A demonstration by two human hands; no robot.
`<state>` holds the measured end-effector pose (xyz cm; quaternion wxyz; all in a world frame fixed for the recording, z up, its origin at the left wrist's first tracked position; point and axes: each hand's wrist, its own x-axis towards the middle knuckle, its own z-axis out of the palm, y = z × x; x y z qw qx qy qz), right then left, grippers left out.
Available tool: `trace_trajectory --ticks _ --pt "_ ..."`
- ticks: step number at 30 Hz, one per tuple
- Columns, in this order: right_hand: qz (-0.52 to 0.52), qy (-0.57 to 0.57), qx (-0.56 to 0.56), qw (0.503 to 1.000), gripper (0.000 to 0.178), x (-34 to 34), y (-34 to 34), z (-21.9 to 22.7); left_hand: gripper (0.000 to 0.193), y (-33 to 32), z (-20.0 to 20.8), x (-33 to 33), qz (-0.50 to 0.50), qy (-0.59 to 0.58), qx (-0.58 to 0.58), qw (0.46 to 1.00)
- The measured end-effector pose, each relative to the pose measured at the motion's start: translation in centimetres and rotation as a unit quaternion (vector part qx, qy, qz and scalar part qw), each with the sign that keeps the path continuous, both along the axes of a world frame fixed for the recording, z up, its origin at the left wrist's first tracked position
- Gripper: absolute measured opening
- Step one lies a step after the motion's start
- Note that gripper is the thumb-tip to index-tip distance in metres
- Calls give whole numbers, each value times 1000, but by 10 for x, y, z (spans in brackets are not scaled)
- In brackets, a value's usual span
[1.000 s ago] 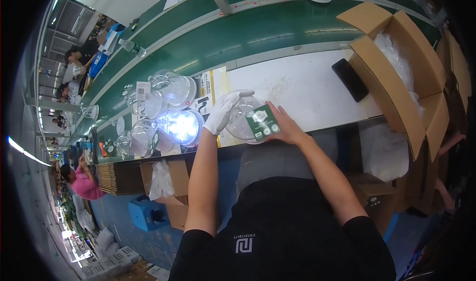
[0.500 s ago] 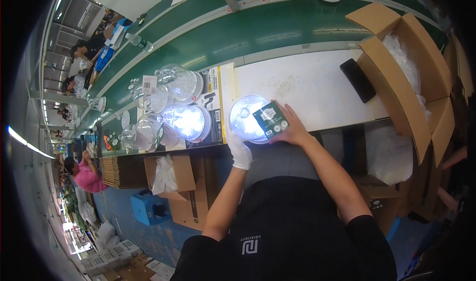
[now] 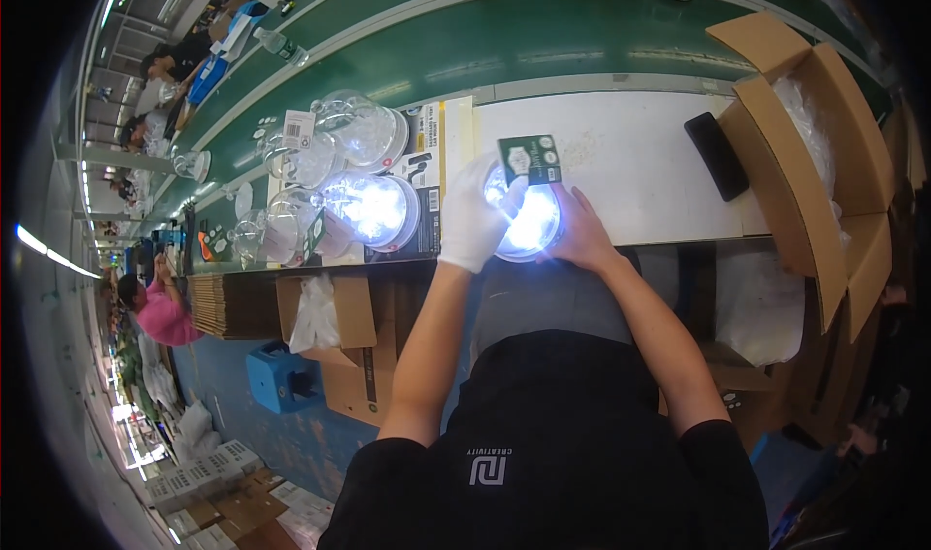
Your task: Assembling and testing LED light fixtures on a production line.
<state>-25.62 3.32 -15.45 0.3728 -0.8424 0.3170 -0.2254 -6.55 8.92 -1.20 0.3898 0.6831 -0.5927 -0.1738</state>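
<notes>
Using the open carton [image 3: 776, 177] as reference. The lit lamp [image 3: 533, 228] is well left of it, at the near edge of the desk [image 3: 645, 162]; can't tell if it's resting there or lifted. Key relation: lamp sits right between the hands. Gloved left hand [image 3: 473, 222] is on the side away from the carton, fingers over the glowing face; glare hides whether it grips. Bare right hand [image 3: 584, 230] is on the carton side, grasping the lamp's right side, fingertips partly hidden. Both touch it; right is nearer the carton. No clear long axis, outline looks round.

Lamp looks: clear, blown-out white light, pale rim, green printed card [image 3: 530, 162] standing off its far side. Dark handset [image 3: 716, 157] is just left of the carton; second glowing lamp [image 3: 370, 209] is farther left.
</notes>
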Motion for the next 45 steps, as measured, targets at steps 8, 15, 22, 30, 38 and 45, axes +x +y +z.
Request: trace_trajectory --ticks 8,15,22,30,38,45 --pt "17 15 -14 1000 142 7 -3 -4 84 53 -88 -15 112 71 -230 964" --pt "-12 31 -31 999 139 -1 -4 -17 50 97 -57 -27 -11 -177 -100 979" --pt "-15 -2 -82 997 104 3 4 -17 60 20 -7 -57 -38 -437 -8 898" --pt "31 48 -101 993 80 2 1 -27 46 10 -18 -64 35 -370 24 928" --pt "-16 31 -55 998 84 7 -4 -33 41 68 -81 -79 -183 -291 -66 937" --pt "4 9 -59 998 63 2 7 -16 28 2 -10 -72 -113 -455 52 882"
